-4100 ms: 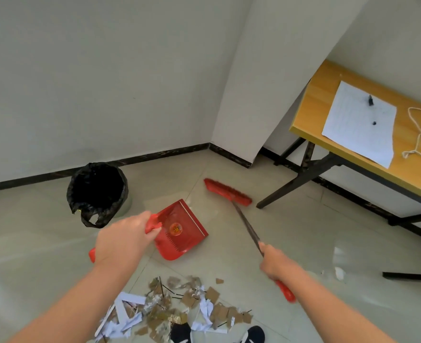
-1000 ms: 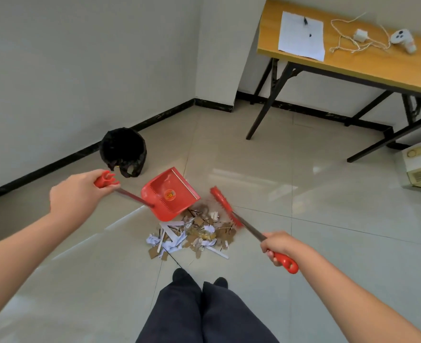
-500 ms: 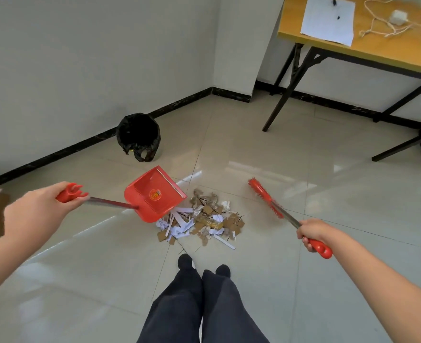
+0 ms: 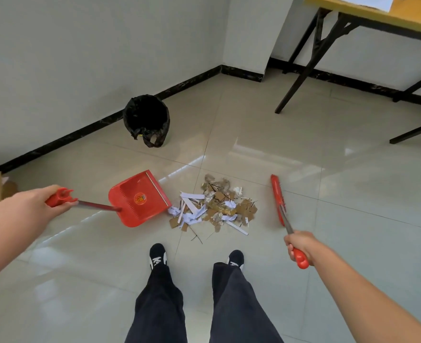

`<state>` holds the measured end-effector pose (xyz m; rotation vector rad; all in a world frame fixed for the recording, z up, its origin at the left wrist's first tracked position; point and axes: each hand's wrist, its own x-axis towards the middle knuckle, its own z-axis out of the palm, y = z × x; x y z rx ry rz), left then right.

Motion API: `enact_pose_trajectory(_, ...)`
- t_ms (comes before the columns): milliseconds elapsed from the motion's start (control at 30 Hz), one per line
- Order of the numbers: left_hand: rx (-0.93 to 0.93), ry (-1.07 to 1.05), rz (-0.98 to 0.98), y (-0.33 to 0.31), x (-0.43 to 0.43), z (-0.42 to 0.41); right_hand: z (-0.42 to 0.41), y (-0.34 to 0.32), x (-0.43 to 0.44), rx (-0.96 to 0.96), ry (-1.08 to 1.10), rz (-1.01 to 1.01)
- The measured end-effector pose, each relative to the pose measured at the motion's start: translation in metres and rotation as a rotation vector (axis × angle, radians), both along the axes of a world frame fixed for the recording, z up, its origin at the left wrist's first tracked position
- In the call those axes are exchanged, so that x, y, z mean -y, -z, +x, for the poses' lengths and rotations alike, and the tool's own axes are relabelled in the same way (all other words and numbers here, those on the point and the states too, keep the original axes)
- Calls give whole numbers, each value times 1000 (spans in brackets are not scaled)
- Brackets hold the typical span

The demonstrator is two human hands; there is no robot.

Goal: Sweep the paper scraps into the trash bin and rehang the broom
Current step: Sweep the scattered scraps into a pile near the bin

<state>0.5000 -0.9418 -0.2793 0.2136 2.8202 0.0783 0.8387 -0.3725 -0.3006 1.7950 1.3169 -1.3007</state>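
Both hands are busy here. The left hand (image 4: 23, 214) has its fingers wrapped round the red handle end of the dustpan (image 4: 140, 199). The right hand (image 4: 301, 246) is clenched round the red grip of the broom (image 4: 277, 199).

Taking the pile as the clock's centre, the paper scraps (image 4: 217, 209) lie heaped on the tiled floor (image 4: 340, 169), white strips mixed with brown card bits. None are in the pan yet. The dustpan sits at nine o'clock, tilted down with its open lip facing the pile, just beside the nearest crumpled white scrap. That looks deliberate: the mouth is set to catch whatever gets pushed across. The broom head waits at three o'clock, a little apart from the scraps, with its long edge turned toward them, so one sweep toward nine should drive the heap straight in. Whether the bristles touch the floor, I cannot tell.

The trash bin (image 4: 146, 117), lined with a black bag, stands at eleven o'clock, well apart and close to the wall. It is on the pan's side, handy for tipping. The person's shoes (image 4: 158, 254) are planted at six o'clock, squarely behind the pile. A table (image 4: 378, 14) juts in at one o'clock. No hook for the broom is in view.
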Motion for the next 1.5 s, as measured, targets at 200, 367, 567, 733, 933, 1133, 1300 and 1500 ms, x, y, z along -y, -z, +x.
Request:
enact_pose_trajectory(200, 8, 179, -13, -22, 5, -40, -44, 0, 113, -13, -54, -4)
enact_pose_trajectory(367, -43, 457, -54, -71, -42, -47, -84, -3, 169, -13, -81, -24)
enact_pose_trajectory(567, 62, 537, -129, -81, -49, -60, -87, -38, 172, 12, -23, 88)
enact_pose_trajectory(733, 59, 650, -163, -80, -48, -64, -71, -62, 169, -25, 32, 138)
enact_pose_trajectory(933, 84, 703, -102, -58, -58, -73, -80, -61, 162, -35, 80, 79)
enact_pose_trajectory(1133, 27, 675, -30, -33, -50, -78, -83, -51, 174, -52, 133, 87)
enact_pose_trajectory(1300, 72, 698, -39, -35, -45, -76, -69, -41, 181, -30, 118, 95)
enact_pose_trajectory(1500, 122, 672, -64, -26, -50, -64, -69, -28, 198, -49, 109, 50)
